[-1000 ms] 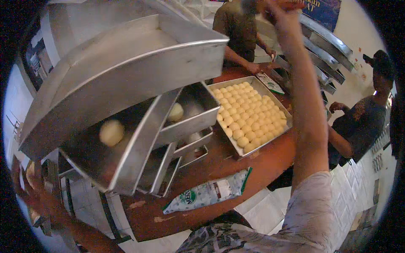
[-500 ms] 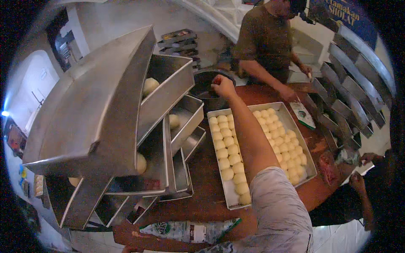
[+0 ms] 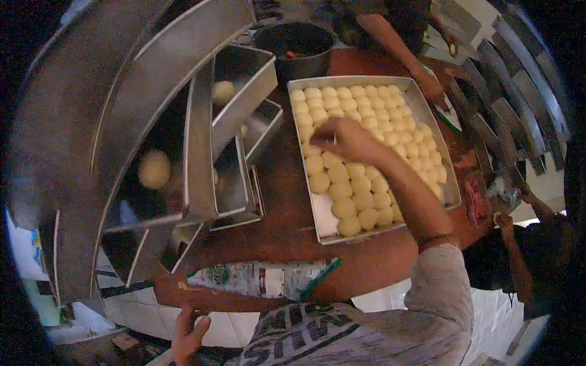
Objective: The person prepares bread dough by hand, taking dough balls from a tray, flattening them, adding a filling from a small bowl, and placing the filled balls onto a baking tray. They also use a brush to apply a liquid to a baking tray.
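My right hand [image 3: 351,143] is over the left part of a metal tray [image 3: 328,226] filled with rows of pale round dough balls [image 3: 361,201]. Its fingers are curled down and drawn together, and whatever they grip, if anything, is hidden. Low at the left, off the table edge, my left hand [image 3: 190,332] is open with its fingers apart, holding nothing. To the left stand stacked metal loaf pans [image 3: 235,177]; a dough ball [image 3: 154,169] lies in one, another dough ball [image 3: 223,93] in a farther one.
A black bucket [image 3: 314,67] with something red inside stands behind the tray. A clear plastic bag [image 3: 262,277] lies along the near table edge. More pans [image 3: 519,104] rise at the right. Another person's hand [image 3: 432,88] is by the far right corner; a second person's hands [image 3: 503,219] show at right.
My right hand has come back from the black bucket to over the dough balls. My left hand has come into view. The view has tipped down, showing more of the tray.
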Demonstrator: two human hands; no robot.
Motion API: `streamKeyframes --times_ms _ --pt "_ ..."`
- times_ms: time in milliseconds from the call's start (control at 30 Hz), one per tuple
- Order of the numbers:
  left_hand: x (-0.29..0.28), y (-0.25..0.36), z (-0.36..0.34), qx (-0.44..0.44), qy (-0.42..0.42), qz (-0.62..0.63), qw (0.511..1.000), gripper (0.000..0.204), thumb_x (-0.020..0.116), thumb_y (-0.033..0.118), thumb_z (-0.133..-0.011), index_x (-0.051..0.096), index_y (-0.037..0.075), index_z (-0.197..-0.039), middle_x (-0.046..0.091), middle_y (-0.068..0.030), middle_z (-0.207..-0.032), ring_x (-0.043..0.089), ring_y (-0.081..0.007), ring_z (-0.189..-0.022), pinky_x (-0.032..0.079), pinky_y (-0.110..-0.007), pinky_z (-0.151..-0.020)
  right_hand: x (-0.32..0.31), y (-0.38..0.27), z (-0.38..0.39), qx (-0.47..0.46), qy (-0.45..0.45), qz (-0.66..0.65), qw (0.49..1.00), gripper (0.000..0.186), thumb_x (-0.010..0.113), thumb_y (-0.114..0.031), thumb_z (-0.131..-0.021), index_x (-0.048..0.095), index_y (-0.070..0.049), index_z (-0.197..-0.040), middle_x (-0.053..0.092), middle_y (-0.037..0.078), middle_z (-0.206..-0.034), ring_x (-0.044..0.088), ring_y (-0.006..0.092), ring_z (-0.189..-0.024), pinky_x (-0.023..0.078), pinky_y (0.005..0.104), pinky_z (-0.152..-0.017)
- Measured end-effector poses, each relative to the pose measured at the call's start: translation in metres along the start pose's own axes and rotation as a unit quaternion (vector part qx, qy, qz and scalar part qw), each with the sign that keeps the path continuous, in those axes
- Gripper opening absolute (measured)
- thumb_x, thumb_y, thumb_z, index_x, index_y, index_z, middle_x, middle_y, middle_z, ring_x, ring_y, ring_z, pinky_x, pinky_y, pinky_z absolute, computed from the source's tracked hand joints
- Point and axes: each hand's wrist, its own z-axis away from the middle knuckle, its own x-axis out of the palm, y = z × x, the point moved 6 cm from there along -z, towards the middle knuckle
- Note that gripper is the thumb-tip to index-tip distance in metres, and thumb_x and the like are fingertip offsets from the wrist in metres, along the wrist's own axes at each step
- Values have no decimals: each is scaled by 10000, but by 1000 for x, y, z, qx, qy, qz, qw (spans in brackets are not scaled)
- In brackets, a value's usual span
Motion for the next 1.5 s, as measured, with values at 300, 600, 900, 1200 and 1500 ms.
streamKeyframes --times_ms 300,600,900,1200,1500 --pt "53 61 -24 302 -304 -133 894 313 582 104 -817 515 1 -1104 578 -110 -1060 543 -196 -984 423 -308 -851 53 -33 75 21 130 247 960 297 624 -96 -611 596 -70 -905 589 99 -822 547 290 -823 455 373 -711" --pt "78 85 7 502 -240 105 824 577 578 124 -820 309 8 -1317 510 -161 -1176 511 -235 -1063 378 -311 -918 117 -229 152 16 121 -194 973 432 633 -165 -752 408 -28 -1095 579 125 -912 571 220 -889 455 338 -741" --pt "90 7 -52 253 -363 104 891 378 483 172 -886 418 -35 -1197 566 -124 -1021 545 -173 -899 439 -289 -798 52 -71 275 295 370 -127 872 222 573 -180 -840 617 -4 -969 646 79 -902 592 148 -807 468 296 -760" --pt "113 11 -36 159 -145 177 961 288 506 344 -880 485 58 -917 531 -44 -768 519 -132 -681 437 -239 -600 -130 114 457 502 421 279 702 299 649 -271 -750 635 -84 -983 623 185 -854 594 364 -827 476 435 -752" --pt "154 31 3 247 -139 84 955 415 428 433 -893 513 63 -1061 544 -56 -880 513 -144 -744 436 -256 -625 -136 200 478 494 351 57 794 253 678 -169 -726 652 -40 -943 651 119 -825 615 189 -730 482 323 -669"
